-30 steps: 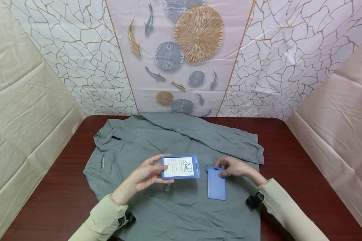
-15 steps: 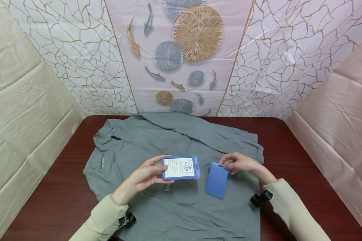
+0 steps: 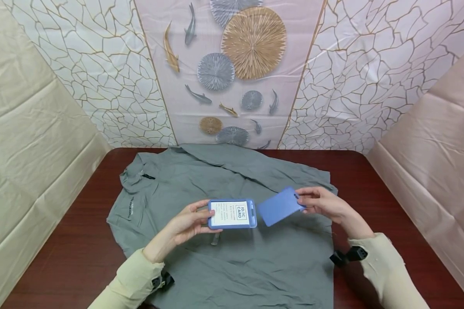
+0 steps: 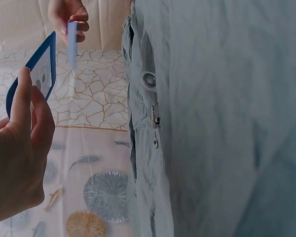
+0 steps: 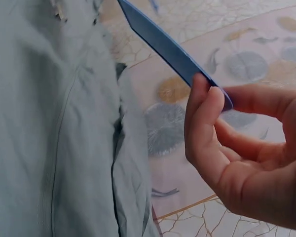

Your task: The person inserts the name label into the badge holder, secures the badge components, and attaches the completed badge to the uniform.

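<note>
My left hand (image 3: 187,224) grips the left end of a blue card holder (image 3: 252,221) above a grey jacket. A white card (image 3: 228,213) printed "ID/IC CARD" shows in its face. To the right, my right hand (image 3: 326,207) pinches a flat blue cover (image 3: 279,208) by its slotted end, fingers on one side and thumb on the other. The cover is tilted, its lower left corner near the holder's right end, with a small gap between them. The right wrist view shows the thin cover (image 5: 165,42) edge-on between thumb and fingers.
The grey jacket (image 3: 224,266) lies spread over the dark red table (image 3: 62,253). A clear strap (image 3: 215,239) lies under the holder. In the left wrist view, a round grey piece (image 4: 149,80) and a metal clip (image 4: 155,123) are at the jacket. Patterned cloth (image 3: 232,98) hangs behind.
My right hand has lifted the blue cover off the jacket, moving it up and turning it from upright to slanted, towards the holder. The left hand and card holder have barely moved.
</note>
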Demonstrator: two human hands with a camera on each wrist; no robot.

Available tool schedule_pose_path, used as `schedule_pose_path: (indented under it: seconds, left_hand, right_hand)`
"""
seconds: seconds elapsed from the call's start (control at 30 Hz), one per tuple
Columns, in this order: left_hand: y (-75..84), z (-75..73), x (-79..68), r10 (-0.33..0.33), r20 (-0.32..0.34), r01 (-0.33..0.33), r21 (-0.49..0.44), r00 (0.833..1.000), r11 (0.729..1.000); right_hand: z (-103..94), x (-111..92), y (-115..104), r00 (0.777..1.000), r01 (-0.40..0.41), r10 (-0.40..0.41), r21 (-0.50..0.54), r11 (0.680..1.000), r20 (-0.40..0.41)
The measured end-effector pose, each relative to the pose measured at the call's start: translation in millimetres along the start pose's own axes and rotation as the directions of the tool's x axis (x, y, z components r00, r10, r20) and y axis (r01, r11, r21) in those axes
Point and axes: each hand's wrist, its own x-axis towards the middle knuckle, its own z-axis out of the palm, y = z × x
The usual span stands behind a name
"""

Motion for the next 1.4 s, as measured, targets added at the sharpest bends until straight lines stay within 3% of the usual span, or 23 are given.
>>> schedule_pose_path:
  seconds: [0.27,0.7,0.9,1.1,1.4]
  left_hand:
    - [-1.7,-0.3,0.8,0.001,-0.018,-0.002,-0.008,1.0,1.0]
    - [-0.4,2.6,-0.4,0.019,0.0,-0.019,-0.011,1.0,1.0]
    - [-0.6,3.2,-1.6,0.038,0.013,-0.038,-0.006,0.999,0.999]
    - [-0.6,3.7,-2.1,0.056,0.026,-0.055,-0.011,0.998,0.998]
    - [-0.2,3.7,-1.8,0.076,0.023,-0.075,-0.04,0.997,0.996]
  right_hand:
    - [9.9,-3,-6,0.995,0.056,-0.067,0.158,0.986,0.067]
    - [32.0,6,-4,0.993,0.062,-0.072,0.111,0.992,0.089]
    - [35.6,7,-3,0.999,0.048,-0.048,-0.003,0.999,-0.019]
    - [39.2,8,-5,0.987,-0.001,-0.018,-0.117,0.993,-0.157]
    - [41.9,8,-6,0.979,-0.008,-0.018,-0.126,0.992,-0.203]
